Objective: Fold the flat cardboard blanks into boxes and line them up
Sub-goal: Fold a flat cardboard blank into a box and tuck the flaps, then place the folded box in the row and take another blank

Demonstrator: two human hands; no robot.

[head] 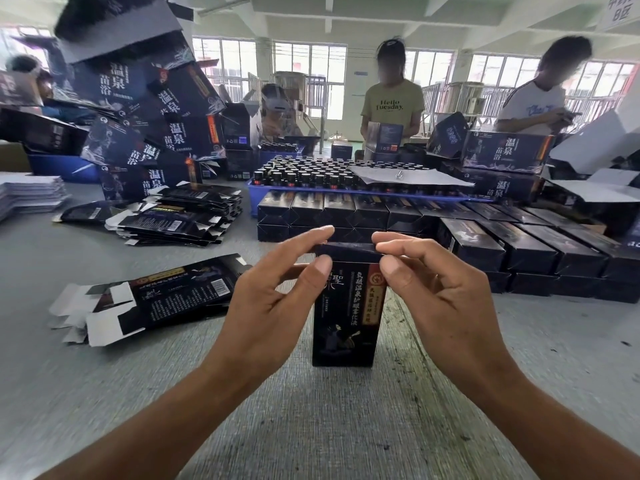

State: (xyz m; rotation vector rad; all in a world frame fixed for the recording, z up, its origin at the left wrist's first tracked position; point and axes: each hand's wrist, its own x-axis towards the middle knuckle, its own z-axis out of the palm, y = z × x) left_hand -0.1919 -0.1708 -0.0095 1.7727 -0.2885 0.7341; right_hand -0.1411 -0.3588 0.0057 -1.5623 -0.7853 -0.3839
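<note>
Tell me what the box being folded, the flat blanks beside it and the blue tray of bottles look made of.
Box: printed cardboard, dark and slightly glossy; thin flap edges show at its top.
Blanks: the same card, white and unprinted inside; die-cut tabs lie flat.
Tray: probably moulded plastic, judging by its uniform blue rim.

Your left hand (pixel 273 289): bare, no glove, no ring, no watch. Your right hand (pixel 429 289): same, bare, no ring, no band. Nails short, plain, unpainted. Both your forearms bare right down to frame edge; no sleeve or cuff in view. Wrists bare, no strap or bracelet. No markings visible on either arm.
</note>
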